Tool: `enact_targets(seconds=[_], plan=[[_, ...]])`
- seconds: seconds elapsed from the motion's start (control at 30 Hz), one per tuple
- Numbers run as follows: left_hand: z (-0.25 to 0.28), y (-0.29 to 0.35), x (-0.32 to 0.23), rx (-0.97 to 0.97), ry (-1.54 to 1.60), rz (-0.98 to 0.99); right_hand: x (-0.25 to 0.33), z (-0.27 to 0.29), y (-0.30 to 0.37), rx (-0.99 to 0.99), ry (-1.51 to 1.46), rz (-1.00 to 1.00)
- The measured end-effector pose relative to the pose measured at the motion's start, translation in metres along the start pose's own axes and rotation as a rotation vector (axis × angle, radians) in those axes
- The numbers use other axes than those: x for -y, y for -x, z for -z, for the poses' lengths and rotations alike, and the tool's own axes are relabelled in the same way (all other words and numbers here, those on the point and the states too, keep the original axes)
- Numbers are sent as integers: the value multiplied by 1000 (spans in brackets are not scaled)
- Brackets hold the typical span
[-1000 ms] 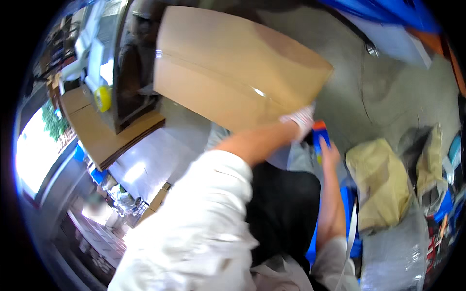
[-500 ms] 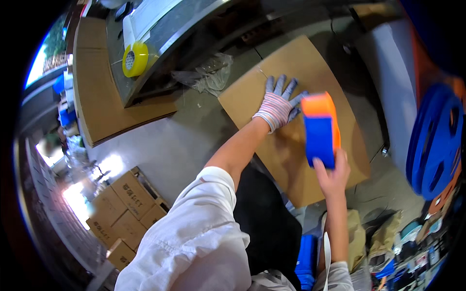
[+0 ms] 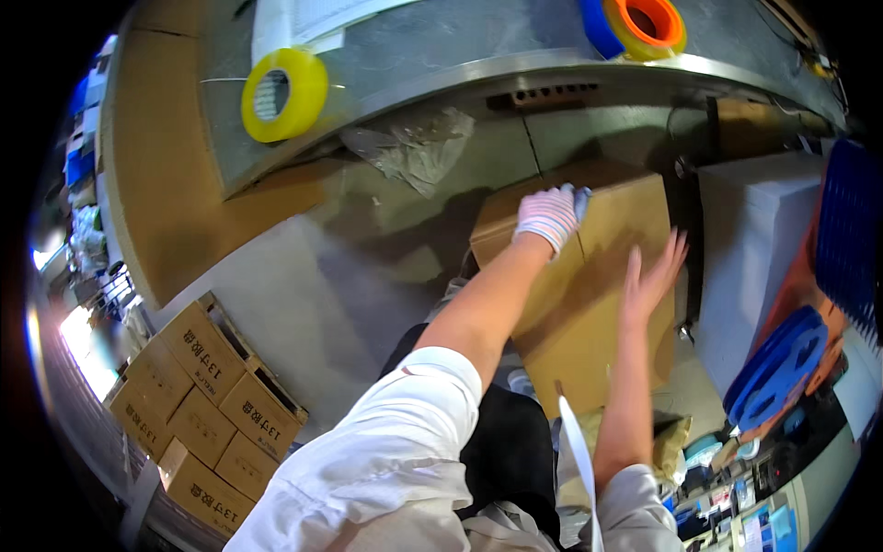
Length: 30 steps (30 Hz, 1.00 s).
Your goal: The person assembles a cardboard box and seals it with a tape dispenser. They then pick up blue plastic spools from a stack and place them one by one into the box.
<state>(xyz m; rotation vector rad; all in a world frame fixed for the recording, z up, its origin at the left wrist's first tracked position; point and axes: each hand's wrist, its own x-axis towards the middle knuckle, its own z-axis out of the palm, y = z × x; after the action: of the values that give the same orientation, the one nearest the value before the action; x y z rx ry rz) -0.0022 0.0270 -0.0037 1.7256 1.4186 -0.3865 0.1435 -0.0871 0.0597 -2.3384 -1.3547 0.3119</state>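
Note:
A brown cardboard box (image 3: 598, 313) stands in front of me, tilted so that a broad face with a seam turns toward me. My left hand (image 3: 548, 219), in a striped glove with grey fingers, is closed over the box's upper edge. My right hand (image 3: 651, 281) is bare, its fingers stretched out beside the right part of that face; whether the palm touches it I cannot tell. On the metal-edged table beyond lies a blue and orange tape dispenser (image 3: 602, 28) with yellow tape.
A yellow tape roll (image 3: 314, 92) stands at the table's left. Crumpled clear plastic (image 3: 418, 152) lies below it. Stacked cartons (image 3: 207, 428) are at lower left, a flat cardboard sheet (image 3: 152, 184) at far left. White box (image 3: 750, 239) and blue reels (image 3: 777, 363) stand at right.
The tape dispenser has left my right hand and lies on the table. The box has been tipped up, and my left hand has moved from its flat top to an edge.

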Motion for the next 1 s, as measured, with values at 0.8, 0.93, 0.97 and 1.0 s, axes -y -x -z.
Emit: enact_targets(seconds=[0.8,0.93,0.97,1.0], plan=[[-9,173,-61,241,868,61,-331,51,414,-544,-984,-1296],[-44,117,-39,294,598,62,-378,57,443,-427,-1297,-1364],[-57,98,-37,290,550,48,-389,55,454,-401,-1373,-1342],[-74,82,-39,291,519,30,-395,56,468,-395,-1407,-1336]])
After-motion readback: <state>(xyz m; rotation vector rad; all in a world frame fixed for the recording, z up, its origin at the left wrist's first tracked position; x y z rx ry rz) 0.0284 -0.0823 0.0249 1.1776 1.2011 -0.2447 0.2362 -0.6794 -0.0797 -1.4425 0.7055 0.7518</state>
